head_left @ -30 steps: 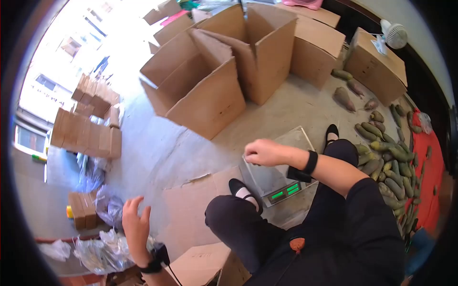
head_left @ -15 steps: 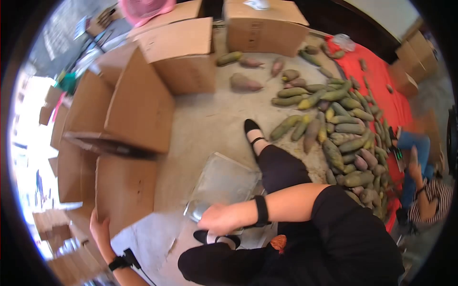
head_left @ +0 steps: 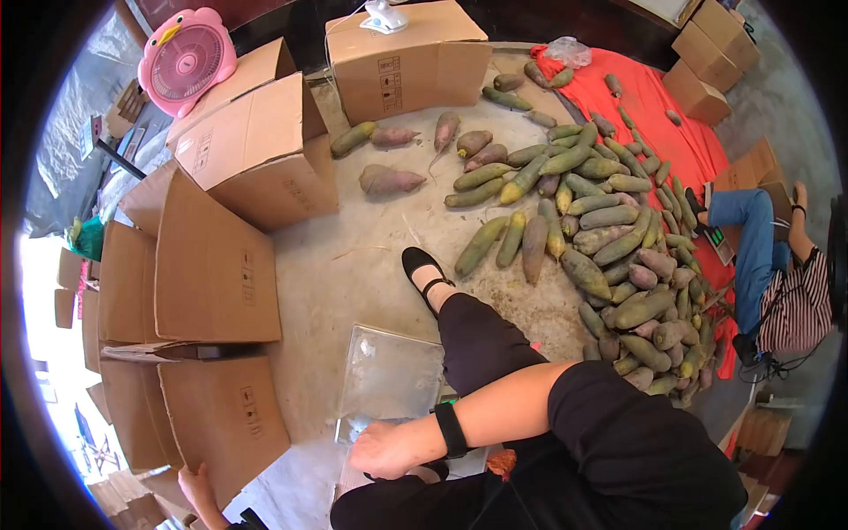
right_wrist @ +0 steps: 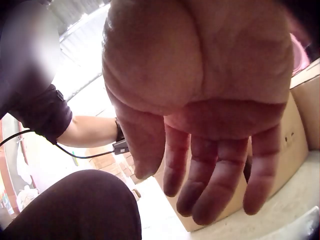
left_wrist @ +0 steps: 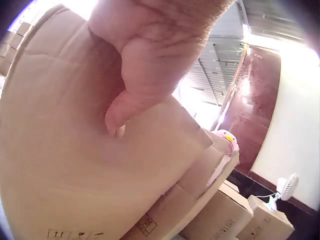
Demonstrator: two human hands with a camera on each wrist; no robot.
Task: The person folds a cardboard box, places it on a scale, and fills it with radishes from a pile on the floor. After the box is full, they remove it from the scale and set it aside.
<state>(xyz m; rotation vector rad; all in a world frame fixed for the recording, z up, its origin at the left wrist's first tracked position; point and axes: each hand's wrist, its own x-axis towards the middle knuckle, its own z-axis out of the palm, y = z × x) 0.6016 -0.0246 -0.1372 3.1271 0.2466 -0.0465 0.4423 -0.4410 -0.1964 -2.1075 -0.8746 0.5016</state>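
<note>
Resting open: right hand (head_left: 389,449) at clear tray (head_left: 389,375) edge, left hand (head_left: 196,490) flat against cardboard box (head_left: 225,420).

The scale tray (head_left: 391,375) lies on the floor just left of the person's bent leg (head_left: 481,336), the right hand (head_left: 389,449) at its near edge; the left hand (head_left: 198,493) touches the near corner of the box (head_left: 225,415) to the tray's left. Behind that box, further boxes (head_left: 212,256) run to the far side. The heap of roots (head_left: 601,238) lies right of the leg, a cloth (head_left: 680,124) behind it and a seated person (head_left: 777,283) at its right.
</note>
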